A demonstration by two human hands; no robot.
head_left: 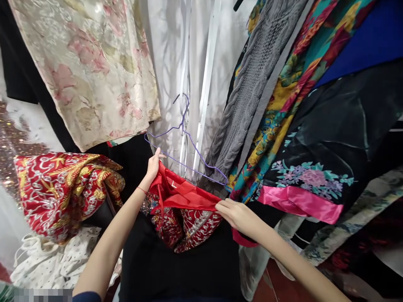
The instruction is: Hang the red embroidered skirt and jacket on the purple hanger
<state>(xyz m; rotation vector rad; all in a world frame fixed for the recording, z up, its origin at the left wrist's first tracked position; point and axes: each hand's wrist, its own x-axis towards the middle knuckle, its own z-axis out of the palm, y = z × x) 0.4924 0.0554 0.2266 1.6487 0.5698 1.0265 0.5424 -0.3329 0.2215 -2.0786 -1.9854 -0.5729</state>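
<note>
My left hand [153, 164] is closed on the left end of a red embroidered garment [201, 222], its fingertips close to the lower bar of a purple wire hanger [198, 152]; whether they touch the bar I cannot tell. At the garment's right end, my right hand [234, 213] pinches the upper edge. Stretched between both hands, that edge shows a plain red lining with a small pale label. Silver embroidery covers the part hanging below, over a black cloth. The hanger stands behind the garment, hook upward, against white curtain and pale metal poles.
A cream floral garment [94, 67] hangs at upper left. Below it lie a red-and-gold cloth [66, 188] and a white dotted cloth [53, 260]. On the right hang a grey cable-knit piece [248, 92], a multicoloured print and a black garment with pink trim [302, 203].
</note>
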